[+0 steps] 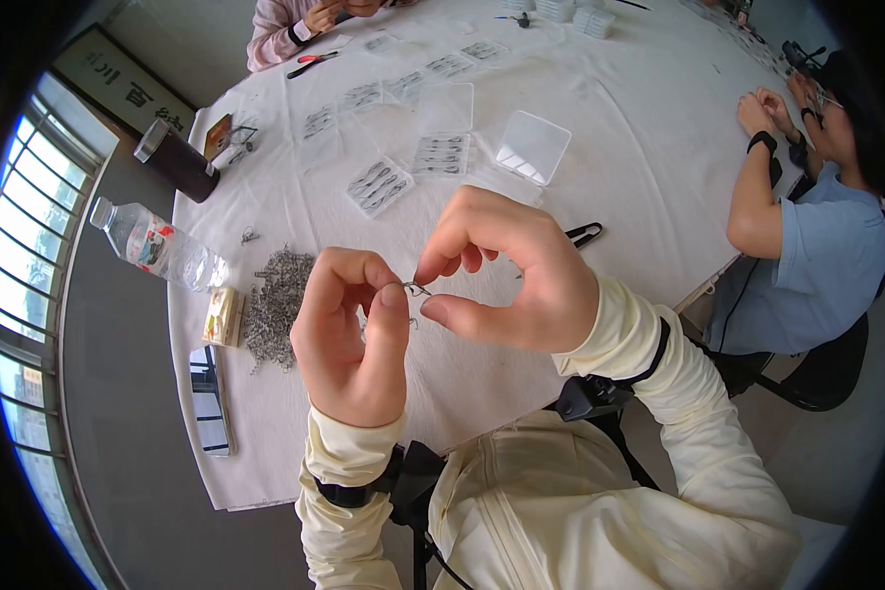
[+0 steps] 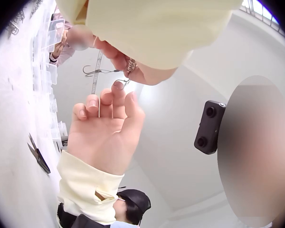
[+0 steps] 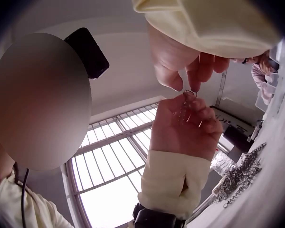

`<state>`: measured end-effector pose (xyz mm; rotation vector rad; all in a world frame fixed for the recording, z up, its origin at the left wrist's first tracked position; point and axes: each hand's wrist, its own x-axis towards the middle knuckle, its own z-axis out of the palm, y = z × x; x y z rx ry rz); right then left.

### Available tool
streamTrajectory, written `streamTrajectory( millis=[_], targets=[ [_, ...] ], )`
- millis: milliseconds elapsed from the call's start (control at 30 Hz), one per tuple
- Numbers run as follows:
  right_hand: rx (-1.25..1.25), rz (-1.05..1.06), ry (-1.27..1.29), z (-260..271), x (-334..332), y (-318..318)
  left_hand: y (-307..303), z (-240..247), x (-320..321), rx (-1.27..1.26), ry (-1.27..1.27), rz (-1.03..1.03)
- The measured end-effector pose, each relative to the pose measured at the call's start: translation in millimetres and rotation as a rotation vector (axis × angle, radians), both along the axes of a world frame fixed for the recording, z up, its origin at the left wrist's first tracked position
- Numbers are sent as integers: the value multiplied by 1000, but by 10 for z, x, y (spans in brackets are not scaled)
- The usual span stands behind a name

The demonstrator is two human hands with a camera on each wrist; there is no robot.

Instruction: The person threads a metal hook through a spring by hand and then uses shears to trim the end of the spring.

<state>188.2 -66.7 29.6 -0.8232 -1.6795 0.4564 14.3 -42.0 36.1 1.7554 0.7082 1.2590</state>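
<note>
left hand (image 1: pixel 349 334) and right hand (image 1: pixel 506 280) pinch a thin bent wire hook (image 1: pixel 416 288).

round white-clothed table (image 1: pixel 639 197): metal hook pile (image 1: pixel 275 305), clear boxes (image 1: pixel 532 147), water bottle (image 1: pixel 157 246)

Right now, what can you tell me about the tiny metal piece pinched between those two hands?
The metal piece is a thin, silvery bent wire with a hooked end, and seems joined to a small coil. It is held in the air above the white tablecloth. The left hand and right hand pinch it from either side, fingertips nearly meeting.
</note>
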Motion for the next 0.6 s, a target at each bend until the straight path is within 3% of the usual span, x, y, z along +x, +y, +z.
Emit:
streamTrajectory(
  millis=[600],
  targets=[
    [-73,38,68,-12,41,-10,-13,16,-6,-98,-64,-56]
  ],
)
